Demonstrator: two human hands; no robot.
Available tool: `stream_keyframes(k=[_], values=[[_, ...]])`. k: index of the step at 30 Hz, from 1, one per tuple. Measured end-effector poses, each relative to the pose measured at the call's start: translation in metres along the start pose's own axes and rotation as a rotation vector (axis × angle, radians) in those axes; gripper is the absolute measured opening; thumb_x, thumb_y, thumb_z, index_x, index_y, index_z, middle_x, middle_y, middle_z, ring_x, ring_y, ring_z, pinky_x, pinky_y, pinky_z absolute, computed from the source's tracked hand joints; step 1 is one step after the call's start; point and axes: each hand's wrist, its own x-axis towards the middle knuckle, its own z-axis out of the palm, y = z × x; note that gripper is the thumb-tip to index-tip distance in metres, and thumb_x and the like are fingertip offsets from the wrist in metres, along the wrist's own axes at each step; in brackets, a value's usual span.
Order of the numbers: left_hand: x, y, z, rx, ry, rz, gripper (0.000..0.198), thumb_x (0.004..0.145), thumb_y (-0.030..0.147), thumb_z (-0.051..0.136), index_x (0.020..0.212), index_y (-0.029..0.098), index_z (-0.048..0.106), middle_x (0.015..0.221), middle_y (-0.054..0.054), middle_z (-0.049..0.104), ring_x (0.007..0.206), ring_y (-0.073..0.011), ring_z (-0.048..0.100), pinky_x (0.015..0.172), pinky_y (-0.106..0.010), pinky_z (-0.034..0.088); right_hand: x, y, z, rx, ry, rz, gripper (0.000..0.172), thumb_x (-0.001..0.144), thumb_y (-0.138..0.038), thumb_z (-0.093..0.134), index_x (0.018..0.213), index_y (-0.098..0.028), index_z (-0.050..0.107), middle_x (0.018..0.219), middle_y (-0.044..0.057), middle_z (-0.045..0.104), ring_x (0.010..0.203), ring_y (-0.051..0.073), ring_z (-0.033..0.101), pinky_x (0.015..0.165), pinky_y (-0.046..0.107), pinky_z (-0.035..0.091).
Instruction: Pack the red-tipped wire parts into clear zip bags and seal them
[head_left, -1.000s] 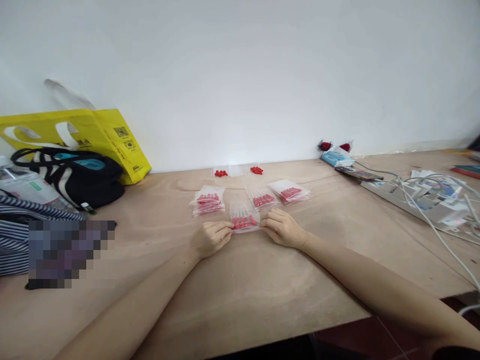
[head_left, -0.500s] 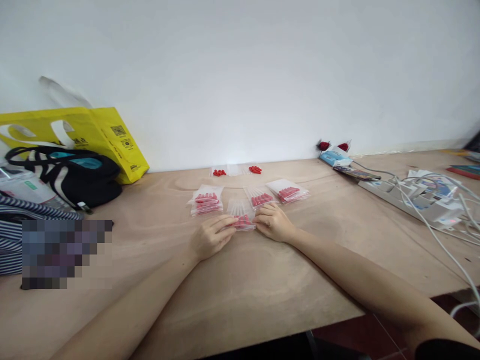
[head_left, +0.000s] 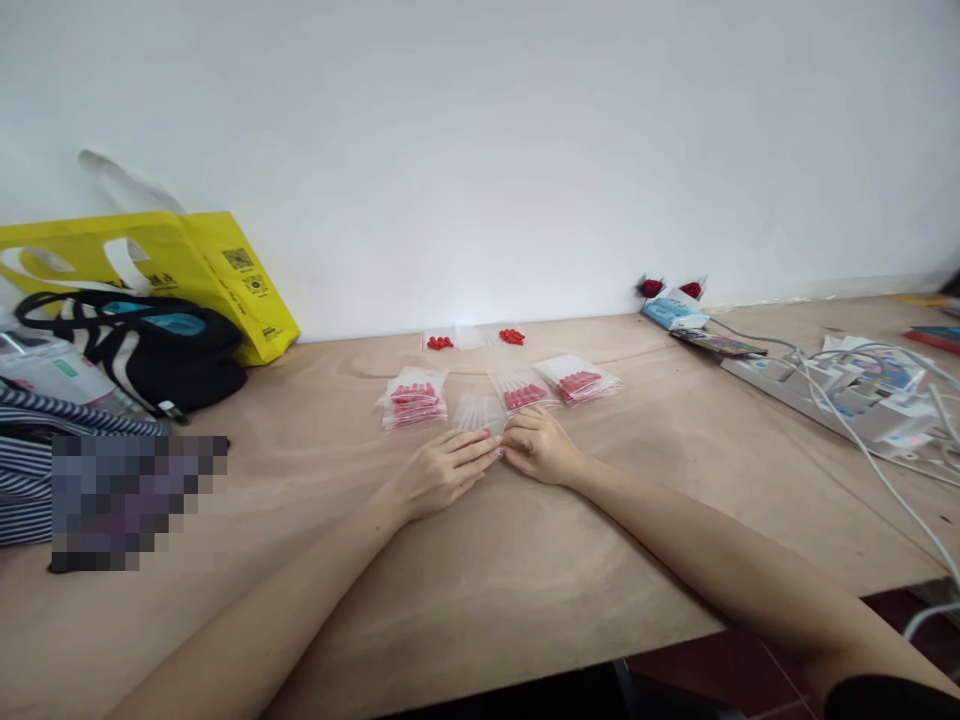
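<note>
A small clear zip bag (head_left: pixel 472 411) lies on the table between my hands, its red pieces now mostly covered by fingers. My left hand (head_left: pixel 450 468) reaches across its near edge, fingers long and together, pressing that edge with the fingertips close to my right hand. My right hand (head_left: pixel 544 445) has curled fingers pinching the near right corner. Just behind it lies another bag with red pieces (head_left: pixel 523 393). Filled bags are stacked at the left (head_left: pixel 414 397) and at the right (head_left: pixel 577 379).
Loose red pieces (head_left: pixel 440 343) and a second red heap (head_left: pixel 511 337) lie on clear bags by the wall. A yellow bag (head_left: pixel 225 280), a black pouch (head_left: pixel 202 350) and striped cloth (head_left: pixel 30 470) occupy the left. Rightward are a blue-white box (head_left: pixel 679 309), a power strip (head_left: pixel 847 400) and cables.
My left hand has slid right along the bag's near edge until its fingertips meet my right hand. The red pieces in that bag have become mostly hidden. My right hand stays nearly in place.
</note>
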Motion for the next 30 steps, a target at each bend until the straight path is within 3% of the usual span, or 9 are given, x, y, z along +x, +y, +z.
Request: stream_keyframes(k=[8,13,16,19,24,30], values=[[0.000,-0.001,-0.001,-0.044,-0.004,0.052,0.036,0.088,0.015,0.040,0.123,0.024,0.044,0.119,-0.002,0.056,0.110,-0.0213,0.050,0.087,-0.036,0.046,0.000,0.001,0.000,0.008,0.004,0.000,0.010,0.078,-0.017,0.049,0.071,-0.017,0.057,0.071,0.003,0.058,0.072,0.015,0.048,0.068,0.029,0.033],[-0.006,-0.003,-0.004,-0.120,0.156,-0.168,0.035,0.084,0.019,0.049,0.119,0.015,0.045,0.109,-0.009,0.060,0.101,-0.0194,0.056,0.085,-0.034,0.048,-0.001,0.003,-0.003,0.026,-0.007,0.020,0.009,0.077,-0.015,0.050,0.076,-0.017,0.058,0.073,0.003,0.059,0.073,0.015,0.049,0.068,0.028,0.035],[-0.013,-0.006,-0.006,-0.129,0.150,-0.264,0.028,0.082,0.021,0.052,0.110,0.016,0.052,0.099,-0.007,0.064,0.091,-0.0175,0.060,0.080,-0.031,0.051,-0.004,0.007,-0.005,0.051,-0.020,0.023,0.009,0.078,-0.015,0.049,0.076,-0.017,0.058,0.074,0.004,0.059,0.074,0.015,0.050,0.068,0.028,0.037],[-0.017,-0.008,-0.005,-0.119,0.164,-0.267,0.018,0.082,0.017,0.049,0.098,0.016,0.058,0.094,-0.006,0.065,0.086,-0.0158,0.062,0.076,-0.028,0.052,-0.006,0.010,-0.009,0.051,-0.009,0.012,0.009,0.080,-0.017,0.049,0.077,-0.017,0.058,0.076,0.004,0.060,0.075,0.015,0.051,0.067,0.027,0.037],[-0.016,-0.008,-0.003,-0.079,0.228,-0.209,0.015,0.083,0.013,0.047,0.081,0.014,0.062,0.083,-0.005,0.067,0.075,-0.0136,0.064,0.068,-0.023,0.054,-0.007,0.008,-0.014,-0.128,0.054,-0.165,0.009,0.081,-0.022,0.051,0.082,-0.018,0.060,0.077,0.003,0.060,0.075,0.015,0.049,0.067,0.029,0.035],[-0.018,-0.013,-0.002,0.072,0.228,-0.108,0.021,0.086,0.013,0.043,0.080,0.013,0.063,0.081,-0.006,0.067,0.073,-0.0136,0.064,0.067,-0.024,0.054,-0.006,0.007,-0.016,-0.373,0.099,-0.361,0.020,0.085,-0.014,0.044,0.070,-0.017,0.057,0.062,0.000,0.053,0.065,0.012,0.042,0.064,0.029,0.029]])
